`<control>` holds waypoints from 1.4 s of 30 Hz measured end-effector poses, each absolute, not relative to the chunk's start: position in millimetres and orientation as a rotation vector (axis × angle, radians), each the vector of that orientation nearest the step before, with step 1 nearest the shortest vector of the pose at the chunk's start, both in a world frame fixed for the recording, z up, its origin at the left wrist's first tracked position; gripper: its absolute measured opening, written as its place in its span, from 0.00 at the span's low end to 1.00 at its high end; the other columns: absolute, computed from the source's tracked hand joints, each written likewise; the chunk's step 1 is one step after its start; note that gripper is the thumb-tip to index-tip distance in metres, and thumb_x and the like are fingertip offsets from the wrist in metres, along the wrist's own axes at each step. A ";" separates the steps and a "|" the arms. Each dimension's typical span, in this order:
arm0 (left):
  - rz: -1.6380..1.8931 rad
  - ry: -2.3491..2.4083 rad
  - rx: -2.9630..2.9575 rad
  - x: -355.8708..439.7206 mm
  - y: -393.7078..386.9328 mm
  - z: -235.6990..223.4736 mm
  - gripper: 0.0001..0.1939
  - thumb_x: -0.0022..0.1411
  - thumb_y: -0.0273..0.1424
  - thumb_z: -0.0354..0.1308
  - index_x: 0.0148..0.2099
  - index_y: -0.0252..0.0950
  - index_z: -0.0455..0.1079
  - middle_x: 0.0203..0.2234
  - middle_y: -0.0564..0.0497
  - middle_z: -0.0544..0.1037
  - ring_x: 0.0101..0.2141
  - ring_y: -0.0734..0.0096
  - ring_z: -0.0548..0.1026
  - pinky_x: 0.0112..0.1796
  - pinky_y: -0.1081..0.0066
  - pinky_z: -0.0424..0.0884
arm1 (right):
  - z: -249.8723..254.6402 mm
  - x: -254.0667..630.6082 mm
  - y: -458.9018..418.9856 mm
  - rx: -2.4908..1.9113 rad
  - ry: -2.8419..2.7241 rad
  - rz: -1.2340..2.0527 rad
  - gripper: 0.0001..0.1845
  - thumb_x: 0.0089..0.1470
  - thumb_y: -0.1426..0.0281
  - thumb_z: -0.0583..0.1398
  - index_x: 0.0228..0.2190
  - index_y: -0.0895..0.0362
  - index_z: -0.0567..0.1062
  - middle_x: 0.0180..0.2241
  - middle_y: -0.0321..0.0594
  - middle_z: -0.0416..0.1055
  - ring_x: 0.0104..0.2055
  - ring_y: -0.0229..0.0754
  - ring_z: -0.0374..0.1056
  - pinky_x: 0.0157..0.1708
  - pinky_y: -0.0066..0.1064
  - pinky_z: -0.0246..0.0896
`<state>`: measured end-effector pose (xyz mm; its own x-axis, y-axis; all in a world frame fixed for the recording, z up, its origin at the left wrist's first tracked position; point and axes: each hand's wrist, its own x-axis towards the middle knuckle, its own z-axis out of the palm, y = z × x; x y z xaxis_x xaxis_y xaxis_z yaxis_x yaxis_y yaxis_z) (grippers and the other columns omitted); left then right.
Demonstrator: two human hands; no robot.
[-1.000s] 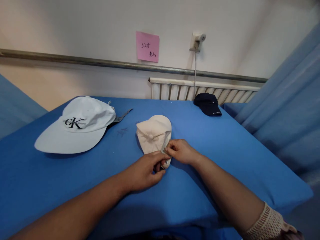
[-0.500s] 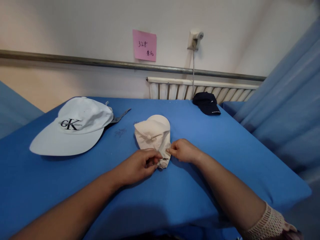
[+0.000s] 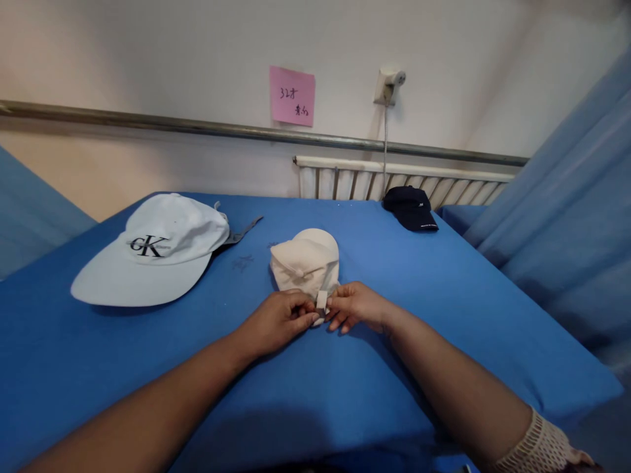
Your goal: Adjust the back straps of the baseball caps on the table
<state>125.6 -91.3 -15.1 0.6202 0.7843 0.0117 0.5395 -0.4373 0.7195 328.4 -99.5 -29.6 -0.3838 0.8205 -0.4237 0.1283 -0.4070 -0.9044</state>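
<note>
Head view: since the earlier frame, my right hand (image 3: pixel 359 307) has shifted from the side of the beige cap (image 3: pixel 302 257) to its near end, and a short strap end (image 3: pixel 322 300) now stands up between my hands. My left hand (image 3: pixel 277 320) is closed at the fingertips, pinching the near edge of the beige cap just left of the strap end; my right hand grips the same edge between thumb and forefinger, its other fingers loosely spread. The beige cap lies at the middle of the blue cover (image 3: pixel 256 414), brim pointing to the far side. To its left, well apart, rests a white cap (image 3: pixel 165 230) with black lettering, brim toward the near left. At the far right lies a dark cap (image 3: pixel 410 207), near the radiator (image 3: pixel 348 180). On the wall (image 3: pixel 187 52), a pink note (image 3: pixel 292 96) sits above the metal rail (image 3: pixel 207 127), left of a socket (image 3: pixel 384 87).
</note>
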 end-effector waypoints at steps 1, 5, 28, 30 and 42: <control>0.467 1.049 2.123 124.6 -90.4 -14.9 0.12 0.61 0.37 0.57 0.28 0.35 0.70 0.23 0.54 0.71 0.25 0.74 0.67 0.27 0.75 0.60 | -30.4 324.2 -101.0 -1.318 -1.244 1.844 0.07 0.57 0.69 0.59 0.28 0.59 0.71 0.25 0.39 0.75 0.23 0.35 0.72 0.20 0.22 0.64; 0.491 1.092 2.027 122.7 -88.3 -14.9 0.12 0.59 0.38 0.57 0.29 0.35 0.71 0.22 0.54 0.71 0.24 0.74 0.66 0.26 0.75 0.59 | -35.7 313.2 -103.8 -1.421 -1.186 1.629 0.07 0.55 0.69 0.61 0.32 0.57 0.66 0.23 0.34 0.72 0.22 0.35 0.71 0.19 0.22 0.62; 0.543 1.282 2.267 123.3 -75.4 -23.7 0.10 0.61 0.35 0.54 0.28 0.36 0.65 0.21 0.55 0.70 0.22 0.74 0.65 0.25 0.73 0.55 | -57.2 330.1 -98.9 -1.117 -1.929 1.388 0.10 0.46 0.66 0.66 0.25 0.56 0.71 0.23 0.31 0.69 0.25 0.34 0.62 0.27 0.26 0.56; 0.641 1.333 2.254 126.2 -73.4 -24.5 0.10 0.61 0.35 0.54 0.28 0.36 0.65 0.20 0.55 0.70 0.22 0.73 0.65 0.26 0.72 0.55 | -63.8 326.5 -95.3 -1.075 -1.869 1.419 0.10 0.47 0.66 0.66 0.24 0.56 0.70 0.23 0.31 0.69 0.26 0.34 0.62 0.28 0.27 0.57; 1.242 1.240 1.085 126.2 -53.2 -28.2 0.10 0.57 0.35 0.61 0.37 0.34 0.68 0.24 0.54 0.74 0.23 0.74 0.73 0.27 0.73 0.69 | -59.9 319.2 -69.8 -0.843 -1.106 1.673 0.19 0.42 0.58 0.70 0.24 0.57 0.70 0.19 0.30 0.63 0.19 0.30 0.55 0.21 0.26 0.48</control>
